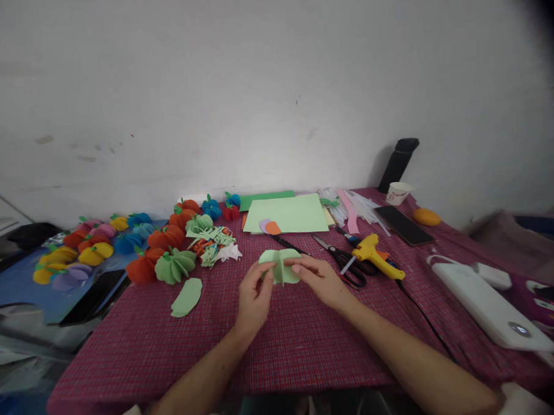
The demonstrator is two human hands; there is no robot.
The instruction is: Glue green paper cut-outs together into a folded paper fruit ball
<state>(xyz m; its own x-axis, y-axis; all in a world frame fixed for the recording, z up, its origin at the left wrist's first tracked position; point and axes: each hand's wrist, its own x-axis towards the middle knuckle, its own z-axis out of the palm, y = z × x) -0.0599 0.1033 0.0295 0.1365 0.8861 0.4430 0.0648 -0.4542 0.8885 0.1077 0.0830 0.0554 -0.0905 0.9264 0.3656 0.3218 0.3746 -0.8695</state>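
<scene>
Between my two hands, a little above the checked cloth, is a light green folded paper piece (279, 259) with a fold standing up along its middle. My left hand (255, 291) pinches its left side between thumb and fingers. On the right side, my right hand (319, 279) grips it the same way. A loose light green paper cutout (186, 297) lies flat to the left of my left hand. Near my right hand rest black-handled scissors (346, 259) and a yellow hot glue gun (375, 256) with a white glue stick at its front.
Paper pumpkins (166, 238) in several colours crowd the left side, beside paper scraps (214, 244). Light green sheets (289, 212) lie at the back. To the right are a phone (404, 224), a paper cup (398, 193), a black bottle (398, 164) and a white power bank (487, 305).
</scene>
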